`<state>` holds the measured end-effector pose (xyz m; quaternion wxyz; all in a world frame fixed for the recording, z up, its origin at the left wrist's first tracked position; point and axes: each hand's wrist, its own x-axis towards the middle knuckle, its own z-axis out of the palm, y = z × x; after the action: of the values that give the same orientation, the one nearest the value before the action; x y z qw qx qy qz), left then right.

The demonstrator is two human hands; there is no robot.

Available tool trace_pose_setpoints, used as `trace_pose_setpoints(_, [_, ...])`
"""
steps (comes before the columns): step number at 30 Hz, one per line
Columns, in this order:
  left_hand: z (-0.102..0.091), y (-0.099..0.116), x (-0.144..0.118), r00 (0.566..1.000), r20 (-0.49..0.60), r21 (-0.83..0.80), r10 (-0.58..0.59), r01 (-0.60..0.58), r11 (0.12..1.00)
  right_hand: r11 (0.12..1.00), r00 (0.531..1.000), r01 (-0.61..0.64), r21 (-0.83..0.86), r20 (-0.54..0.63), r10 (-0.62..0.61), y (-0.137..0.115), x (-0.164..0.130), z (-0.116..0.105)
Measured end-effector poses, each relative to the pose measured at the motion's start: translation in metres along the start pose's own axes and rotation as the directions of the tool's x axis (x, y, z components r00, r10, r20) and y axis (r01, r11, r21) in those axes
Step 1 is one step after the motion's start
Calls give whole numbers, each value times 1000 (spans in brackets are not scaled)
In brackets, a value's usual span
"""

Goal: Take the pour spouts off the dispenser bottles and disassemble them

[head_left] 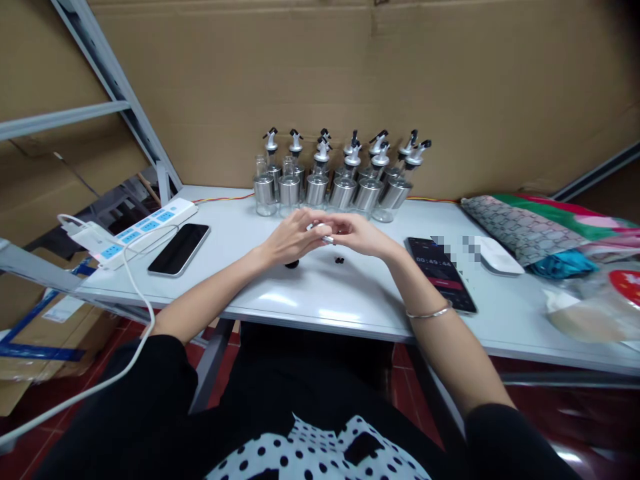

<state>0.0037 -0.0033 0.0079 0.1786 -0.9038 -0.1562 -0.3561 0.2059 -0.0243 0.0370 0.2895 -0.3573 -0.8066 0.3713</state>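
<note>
My left hand (293, 237) and my right hand (361, 235) meet over the middle of the white table (310, 297). Together they pinch a small silver pourer spout (326, 237) between the fingertips. Two small black caps lie on the table: one under my left hand (291, 265), one just in front of the right (339, 259). Behind the hands stands a cluster of several glass and steel dispenser bottles (343, 190) with silver and black spouts; one bottle at the left (261, 183) has no spout.
A black phone (179, 249) and a white power strip (137, 232) with a cable lie at the left. Another phone with a lit timer (440, 273), a white mouse (500, 255) and folded cloths (540, 230) lie at the right. Cardboard walls the back.
</note>
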Motion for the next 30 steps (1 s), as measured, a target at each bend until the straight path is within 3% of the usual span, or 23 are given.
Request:
trace_pose_setpoints(6, [1, 5, 3, 997, -64, -59, 31, -35, 998, 989, 999, 36, 147, -44, -29, 4, 3, 6])
trace_pose_setpoints(14, [-5, 1, 5, 986, -154, -251, -62, 22, 968, 957, 990, 43, 288, -141, -2, -1, 3, 6])
trace_pose_setpoints(19, [-5, -4, 1, 983, -138, -219, -122, 90, 972, 935, 984, 28, 353, -174, 37, -1, 3, 5])
trace_pose_setpoints(24, [-1, -7, 0, 991, -133, -150, -33, 13, 989, 923, 982, 23, 385, -183, 52, -5, 3, 6])
trace_pose_setpoints(30, [4, -5, -1, 992, -124, -156, -30, 11, 988, 944, 983, -14, 331, -170, 74, -7, 5, 10])
